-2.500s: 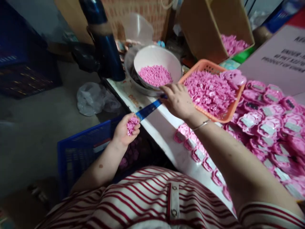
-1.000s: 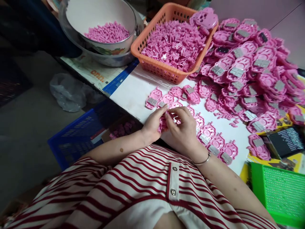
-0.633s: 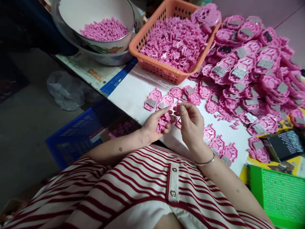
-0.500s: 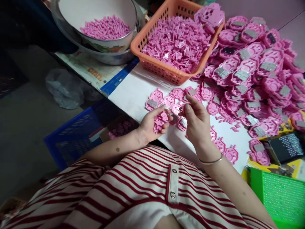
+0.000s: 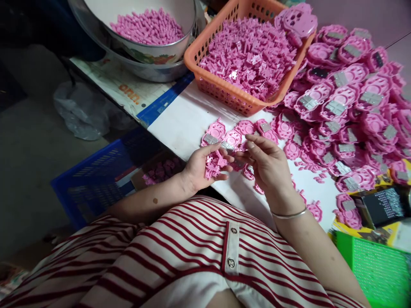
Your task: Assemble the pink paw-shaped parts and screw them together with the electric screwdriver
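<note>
In my left hand (image 5: pixel 201 169), palm up with the fingers curled, lies a small heap of pink plastic pieces (image 5: pixel 214 164). My right hand (image 5: pixel 271 167) is just to the right of it, over the white table top (image 5: pixel 180 124). Its thumb and fingertips are pinched together near the left fingertips; whatever they hold is too small or hidden to make out. Beyond both hands lie several pink plastic housings (image 5: pixel 215 129), some with grey metal plates. More housings partly show under and beside my right hand.
An orange basket (image 5: pixel 224 95) full of small pink pieces stands behind. A bowl (image 5: pixel 167 51) of pink pieces is at back left. A large pile of pink housings (image 5: pixel 337 102) fills the right. A black tray (image 5: pixel 382 207) of screws and a green basket (image 5: pixel 372 267) are at lower right.
The view has shifted slightly. My right hand's fingers have drawn closer together, near the left fingertips. The heap stays in my left hand.
</note>
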Motion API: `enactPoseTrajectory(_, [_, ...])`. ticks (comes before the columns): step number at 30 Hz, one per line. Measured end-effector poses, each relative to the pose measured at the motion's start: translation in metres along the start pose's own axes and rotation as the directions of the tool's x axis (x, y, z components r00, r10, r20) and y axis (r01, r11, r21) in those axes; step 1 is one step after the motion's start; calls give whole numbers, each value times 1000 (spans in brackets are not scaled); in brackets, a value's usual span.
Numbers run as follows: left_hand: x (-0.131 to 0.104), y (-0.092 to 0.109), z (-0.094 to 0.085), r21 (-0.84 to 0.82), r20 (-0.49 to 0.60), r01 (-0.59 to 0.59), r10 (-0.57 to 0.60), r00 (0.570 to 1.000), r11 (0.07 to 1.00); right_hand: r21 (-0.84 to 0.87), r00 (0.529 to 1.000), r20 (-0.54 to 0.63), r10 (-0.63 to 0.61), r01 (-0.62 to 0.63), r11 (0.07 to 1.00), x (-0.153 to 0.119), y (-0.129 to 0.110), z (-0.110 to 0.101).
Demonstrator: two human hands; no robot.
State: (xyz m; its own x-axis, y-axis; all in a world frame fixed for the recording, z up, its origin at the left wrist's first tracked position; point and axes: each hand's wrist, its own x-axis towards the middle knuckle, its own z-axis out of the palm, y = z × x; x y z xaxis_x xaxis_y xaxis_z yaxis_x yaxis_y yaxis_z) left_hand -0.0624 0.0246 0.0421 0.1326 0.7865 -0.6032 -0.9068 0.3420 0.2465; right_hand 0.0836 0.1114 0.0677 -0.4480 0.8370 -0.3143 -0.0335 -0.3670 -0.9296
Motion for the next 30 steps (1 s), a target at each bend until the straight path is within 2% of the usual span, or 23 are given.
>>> enactPoseTrajectory(4, [-1,-2,2,11,0,-3,3,1000,1000,5,999,-17,27,-27,1000,-1,-2,1])
enactPoseTrajectory(8, [-2,-6,4,0,9,43,-43,999,999,7,1000,6,23,-23,1000,-1,-2,2])
enactPoseTrajectory(13, [0,-10,8,39,57,71,-73,996,997,-22,1000,-16,9,-10,1000,-3,-5,0])
enactPoseTrajectory(15, [0,-9,9,64,66,50,-54,996,997,-75,999,-27,-17,15,997,-6,-6,-2])
enactPoseTrajectory(17, [1,-7,9,105,60,9,-15,998,994,-227,995,-21,-101,93,969,-9,-8,-5])
enactPoseTrajectory(18, [1,-7,9,131,59,-12,4,998,991,-352,983,1,-184,172,920,-11,-8,-6])
enactPoseTrajectory(19, [2,-7,9,158,57,-29,20,998,987,-493,958,51,-284,271,827,-12,-7,-7])
enactPoseTrajectory(21, [3,-9,7,206,70,-52,38,997,977,-716,858,230,-460,469,517,-15,-6,-7])
enactPoseTrajectory(23, [5,-11,5,239,101,-69,46,994,969,-784,735,413,-538,588,200,-18,-3,-6])
enactPoseTrajectory(24, [5,-13,4,249,116,-78,50,992,965,-783,685,473,-554,615,92,-19,-2,-6])
enactPoseTrajectory(25, [6,-14,3,256,127,-86,54,990,963,-775,646,511,-567,631,20,-20,0,-5])
enactPoseTrajectory(27, [6,-15,3,262,121,-101,71,990,960,-757,610,538,-582,653,-16,-22,2,-5])
enactPoseTrajectory(28, [5,-15,3,264,109,-107,81,991,959,-749,618,530,-580,662,21,-22,3,-5])
enactPoseTrajectory(30, [3,-15,5,274,81,-121,102,991,954,-735,677,465,-570,655,178,-24,5,-7])
